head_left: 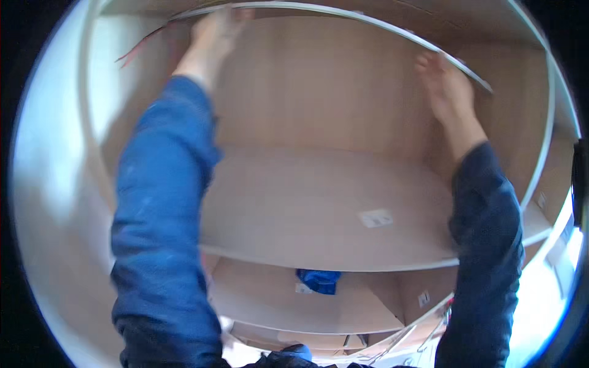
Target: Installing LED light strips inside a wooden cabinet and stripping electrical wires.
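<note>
Both my arms, in blue sleeves, reach up into a wood-toned cabinet. A long, thin whitish strip (392, 27) with thin red and dark wires (142, 49) trailing from its left end runs across the upper part. My left hand (215, 37) is closed on the strip near the wired end, its fingers blurred by motion. Towards the other end, my right hand (446, 86) is raised with its fingers bent at the strip, which it holds from below. The right tip of the strip sticks out past that hand.
Below my hands lies a cabinet shelf (294, 202) with a white label (375, 218). A blue crumpled item (319, 281) sits on the lower shelf (264, 294). A pale side panel (55, 184) stands at left, and another compartment (555, 165) opens at right.
</note>
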A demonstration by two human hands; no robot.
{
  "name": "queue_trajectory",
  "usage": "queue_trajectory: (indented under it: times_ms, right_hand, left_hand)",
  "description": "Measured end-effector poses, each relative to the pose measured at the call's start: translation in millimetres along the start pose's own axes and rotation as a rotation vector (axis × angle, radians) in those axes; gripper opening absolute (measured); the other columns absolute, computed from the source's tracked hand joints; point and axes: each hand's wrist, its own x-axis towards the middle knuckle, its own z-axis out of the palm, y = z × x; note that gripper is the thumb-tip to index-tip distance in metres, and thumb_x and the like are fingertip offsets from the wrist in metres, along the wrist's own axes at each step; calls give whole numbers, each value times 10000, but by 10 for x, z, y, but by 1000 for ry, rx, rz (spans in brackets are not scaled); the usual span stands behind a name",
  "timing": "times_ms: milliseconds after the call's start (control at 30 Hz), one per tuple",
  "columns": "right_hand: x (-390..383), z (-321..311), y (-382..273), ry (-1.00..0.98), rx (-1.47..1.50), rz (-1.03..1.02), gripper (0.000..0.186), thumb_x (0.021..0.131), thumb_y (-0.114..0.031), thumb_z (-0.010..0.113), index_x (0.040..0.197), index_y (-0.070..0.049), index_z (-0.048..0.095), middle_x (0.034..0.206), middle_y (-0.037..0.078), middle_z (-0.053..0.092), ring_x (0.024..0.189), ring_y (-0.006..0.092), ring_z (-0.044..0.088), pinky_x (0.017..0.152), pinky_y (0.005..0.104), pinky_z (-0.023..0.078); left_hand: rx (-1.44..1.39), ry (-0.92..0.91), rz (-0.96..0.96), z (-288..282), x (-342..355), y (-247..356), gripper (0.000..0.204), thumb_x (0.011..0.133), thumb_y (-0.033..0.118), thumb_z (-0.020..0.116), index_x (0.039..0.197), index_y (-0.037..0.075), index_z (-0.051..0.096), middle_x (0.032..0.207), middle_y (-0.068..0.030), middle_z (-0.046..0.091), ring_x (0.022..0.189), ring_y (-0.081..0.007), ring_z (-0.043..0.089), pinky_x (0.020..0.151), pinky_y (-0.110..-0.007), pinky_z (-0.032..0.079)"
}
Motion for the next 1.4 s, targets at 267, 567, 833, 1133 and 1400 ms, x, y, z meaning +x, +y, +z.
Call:
queue_trajectory:
  times_ms: [267, 567, 833, 1133, 1400]
  right_hand:
    - [156, 132, -125, -80, -10, -57, 211, 1053, -108, 535, 1146, 74, 586, 1021, 162, 667, 880, 238, 673, 793, 329, 575]
    - [424, 133, -12, 1, -96, -81, 214, 1029, -119, 563, 1124, 69, 606, 999, 156, 673, 861, 231, 667, 777, 321, 559]
    - [658, 319, 125, 7, -160, -85, 222, 1023, -120, 565, 1127, 71, 606, 1007, 161, 673, 869, 235, 667, 781, 323, 557]
    - [1047, 279, 159, 31, -216, -101, 231, 1017, -123, 567, 1131, 74, 607, 1016, 166, 673, 878, 239, 667, 784, 325, 555]
    - [1159, 315, 180, 25, -251, -109, 239, 1012, -125, 568, 1134, 77, 607, 1024, 171, 673, 886, 243, 667, 788, 327, 553]
  left_hand:
    - [-1409, 295, -506, -78, 384, -158, 317, 1062, 0, 476, 1336, -152, 430, 1283, -300, 525, 1166, -371, 628, 1060, -445, 559]
    - [-1446, 291, -543, 63, 432, -293, 276, 1074, 17, 463, 1300, -141, 451, 1228, -278, 566, 1145, -354, 639, 1064, -444, 559]
    - [-1304, 248, -463, 76, 547, -724, 265, 1068, 19, 483, 1281, -136, 456, 1226, -268, 574, 1126, -360, 650, 1065, -444, 559]
    - [-1346, 353, -525, 163, 580, -490, 247, 1068, 9, 466, 1267, -137, 471, 1215, -269, 579, 1132, -387, 652, 1077, -464, 554]
    - [-1372, 322, -534, 170, 632, -552, 243, 1062, -6, 465, 1271, -130, 479, 1222, -252, 592, 1135, -383, 653, 1082, -472, 552]
